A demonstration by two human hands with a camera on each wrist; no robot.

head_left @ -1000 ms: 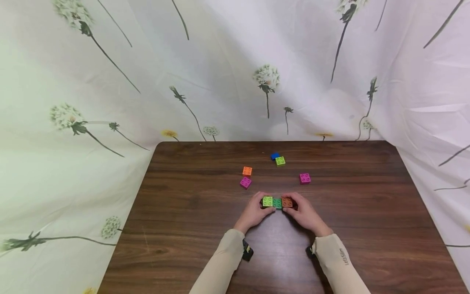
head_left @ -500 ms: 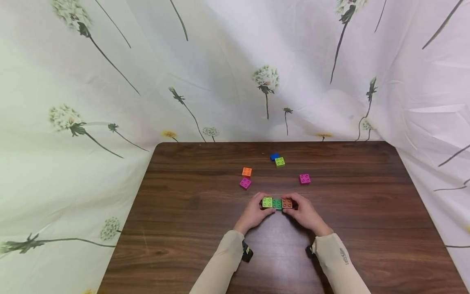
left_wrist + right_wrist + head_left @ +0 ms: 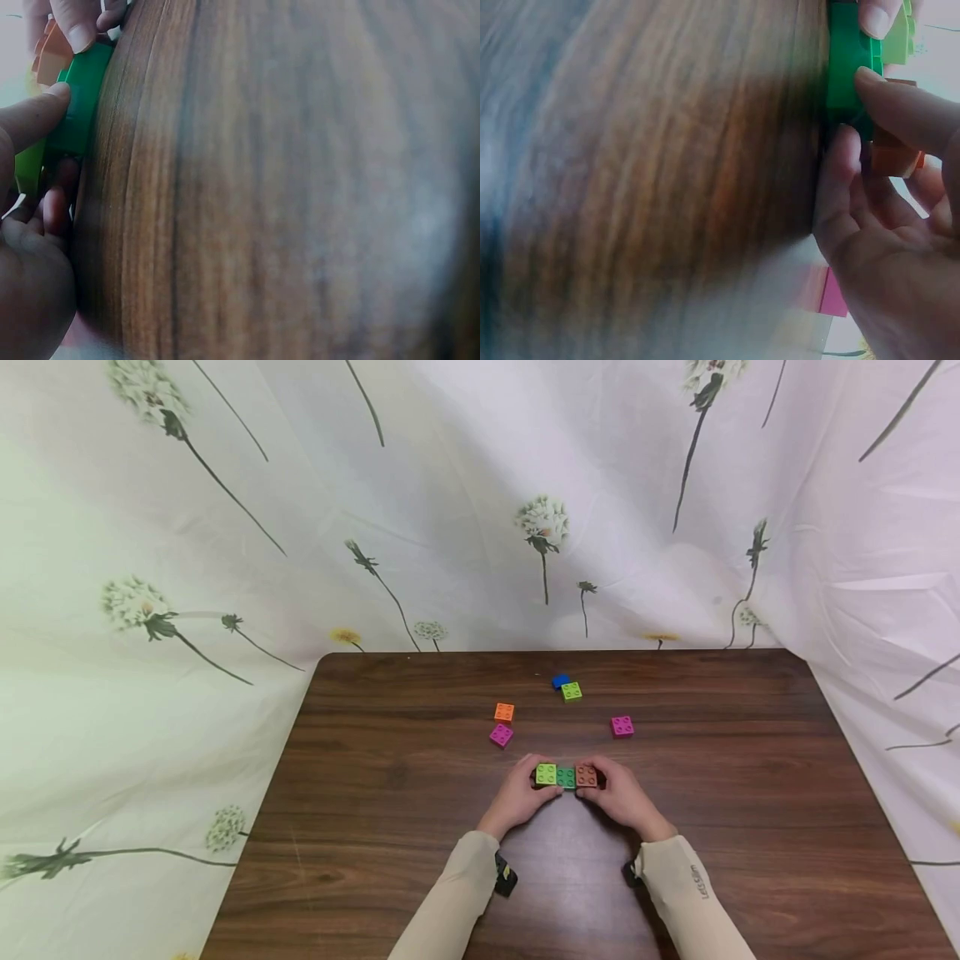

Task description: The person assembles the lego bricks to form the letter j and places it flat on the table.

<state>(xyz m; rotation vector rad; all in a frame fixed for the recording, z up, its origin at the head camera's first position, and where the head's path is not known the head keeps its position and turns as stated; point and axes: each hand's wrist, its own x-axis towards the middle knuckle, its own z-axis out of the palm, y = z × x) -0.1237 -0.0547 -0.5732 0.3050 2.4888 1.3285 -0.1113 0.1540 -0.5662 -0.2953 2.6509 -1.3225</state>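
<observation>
Three toy building bricks form a row on the table in the head view. A green brick (image 3: 566, 778) lies low in the middle, with a lime brick (image 3: 546, 774) at its left end and a brown brick (image 3: 586, 776) at its right end. Both outer bricks stand higher, seemingly on top of the green one. My left hand (image 3: 517, 797) pinches the lime brick, its thumb touching the near side by the green brick (image 3: 81, 97). With thumb and fingers, my right hand (image 3: 624, 798) grips the brown brick (image 3: 895, 157). Fingers partly hide both outer bricks.
Farther back on the wooden table (image 3: 375, 827) lie an orange brick (image 3: 504, 712), a magenta brick (image 3: 502, 735), another magenta brick (image 3: 622, 727) and a second lime brick (image 3: 572, 692) against a blue brick (image 3: 560, 681). A flowered cloth (image 3: 465, 510) hangs behind the table.
</observation>
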